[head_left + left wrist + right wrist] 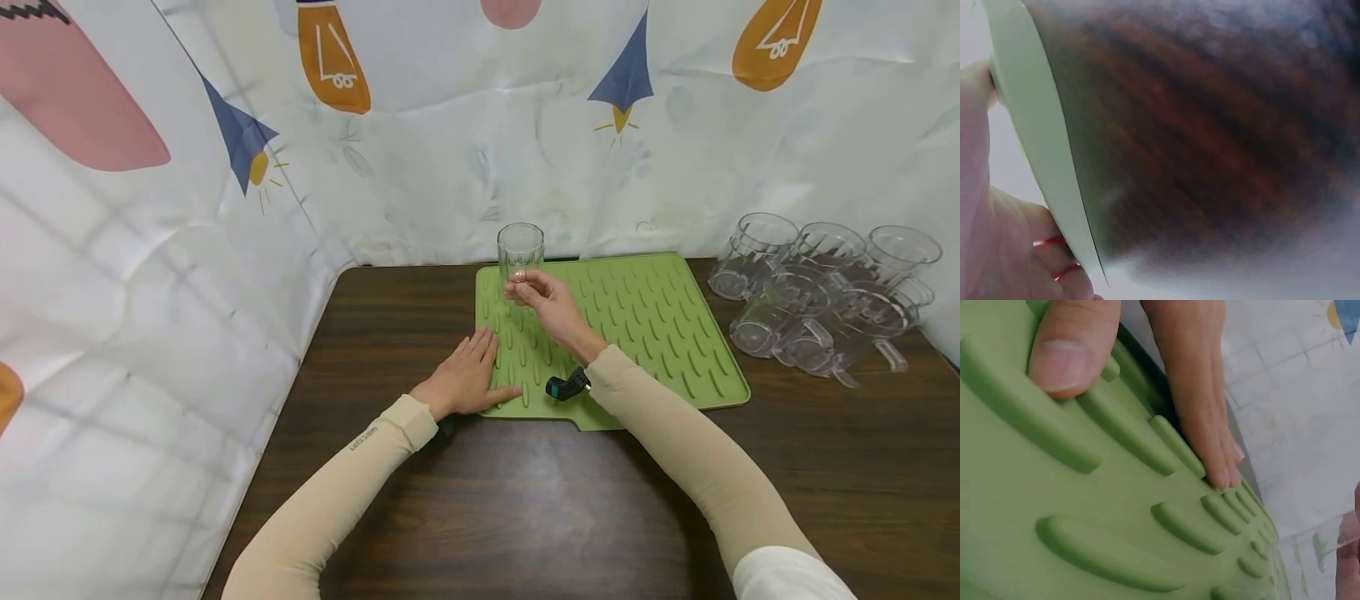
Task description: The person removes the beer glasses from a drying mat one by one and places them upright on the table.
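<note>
A clear glass mug (521,242) stands upright at the back left corner of a green ridged drying mat (637,333). My right hand (551,304) grips its near side, where the handle is, with thumb and fingertips; the fingers hide most of that part. In the right wrist view, the mug (1300,553) and the fingers on it are cut off at the right edge. My left hand (468,375) lies flat across the mat's left edge, thumb spread toward me and fingers pointing to the back. The left wrist view shows the mat's rim (1041,125) beside the palm.
Several more glass mugs (757,250) are grouped at the back right, just off the mat, some overlapping in view. The dark wooden table (510,508) runs along a white printed curtain (450,167) at the back and left. A black wrist device (567,384) is on my right wrist.
</note>
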Demonstrator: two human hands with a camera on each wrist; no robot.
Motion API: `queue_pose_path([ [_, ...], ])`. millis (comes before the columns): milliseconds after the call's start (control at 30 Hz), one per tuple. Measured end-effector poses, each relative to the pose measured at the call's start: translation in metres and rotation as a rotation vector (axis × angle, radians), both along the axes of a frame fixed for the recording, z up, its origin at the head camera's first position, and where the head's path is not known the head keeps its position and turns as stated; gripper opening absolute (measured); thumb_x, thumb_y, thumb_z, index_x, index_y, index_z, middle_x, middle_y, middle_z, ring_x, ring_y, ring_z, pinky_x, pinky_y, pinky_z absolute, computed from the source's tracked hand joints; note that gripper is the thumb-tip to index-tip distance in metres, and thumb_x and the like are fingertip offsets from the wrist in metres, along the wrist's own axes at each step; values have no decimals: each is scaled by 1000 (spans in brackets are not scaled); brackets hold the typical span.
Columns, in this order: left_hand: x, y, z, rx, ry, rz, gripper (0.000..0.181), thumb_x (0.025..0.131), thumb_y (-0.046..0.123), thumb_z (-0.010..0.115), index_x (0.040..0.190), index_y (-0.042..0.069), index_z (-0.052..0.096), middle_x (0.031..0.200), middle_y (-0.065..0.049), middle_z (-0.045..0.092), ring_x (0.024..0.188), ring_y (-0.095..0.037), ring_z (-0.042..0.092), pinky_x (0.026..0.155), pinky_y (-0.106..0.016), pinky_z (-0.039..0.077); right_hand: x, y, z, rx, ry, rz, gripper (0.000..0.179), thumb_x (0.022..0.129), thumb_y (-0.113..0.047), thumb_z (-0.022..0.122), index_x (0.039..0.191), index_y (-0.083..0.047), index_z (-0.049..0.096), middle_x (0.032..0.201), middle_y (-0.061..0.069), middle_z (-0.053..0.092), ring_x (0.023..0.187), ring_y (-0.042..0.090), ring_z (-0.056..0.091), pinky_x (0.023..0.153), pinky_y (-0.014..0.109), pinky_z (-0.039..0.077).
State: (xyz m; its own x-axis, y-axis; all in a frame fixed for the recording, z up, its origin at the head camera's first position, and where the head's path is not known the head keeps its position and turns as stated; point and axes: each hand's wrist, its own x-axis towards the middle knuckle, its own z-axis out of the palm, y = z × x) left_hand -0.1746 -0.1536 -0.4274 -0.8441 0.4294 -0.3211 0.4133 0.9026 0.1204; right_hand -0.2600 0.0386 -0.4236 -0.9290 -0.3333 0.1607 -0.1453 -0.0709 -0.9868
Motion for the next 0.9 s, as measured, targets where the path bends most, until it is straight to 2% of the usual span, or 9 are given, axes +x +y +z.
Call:
queue_pose_path([
  [167, 1, 1, 1, 6, -7, 0, 102, 101, 72, 42, 166, 2, 6, 176, -16, 1, 165, -28, 0, 136, -46, 10, 2, 5, 3, 34, 33, -68, 31, 109, -16, 53, 132, 0, 63, 130, 25, 69, 103, 2, 71, 104, 36, 57],
  [300, 2, 1, 1, 0, -4, -3, 102, 101, 72, 41, 166, 2, 6, 176, -16, 0, 165, -28, 0, 136, -46, 10, 4, 10, 4, 14, 40, -85, 28, 109, -16, 52, 130, -2, 64, 128, 21, 72, 104, 3, 71, 103, 30, 58],
  [567, 2, 2, 1, -1, 6, -4, 102, 101, 72, 42, 166, 2, 7, 176, -16, 1, 166, -29, 1, 136, -47, 11, 6, 18, 8, -71, 20, -65, 36, 109, -15, 52, 134, 10, 56, 131, 28, 67, 104, 3, 73, 100, 27, 60],
  [667, 2, 2, 1, -1, 5, -1, 102, 101, 72, 42, 166, 2, 7, 176, -16, 2, 166, -29, 1, 136, -47, 10, 7, 20, 10, -97, 4, -57, 36, 109, -15, 52, 134, 11, 55, 132, 30, 66, 103, 4, 73, 99, 28, 61],
  [800, 1, 1, 1, 12, -2, 5, 102, 101, 72, 43, 166, 2, 7, 176, -16, 2, 166, -29, 1, 136, -47, 10, 8, 24, 13, -116, -4, -43, 34, 109, -16, 51, 133, 8, 56, 130, 27, 68, 101, 5, 74, 98, 29, 61],
  [900, 1, 0, 2, 14, -4, 6, 102, 100, 73, 43, 166, 2, 8, 176, -17, 2, 166, -29, 1, 136, -47, 10, 10, 26, 16, -111, 12, -36, 34, 109, -16, 51, 133, 9, 56, 124, 17, 73, 101, 5, 74, 97, 28, 61],
])
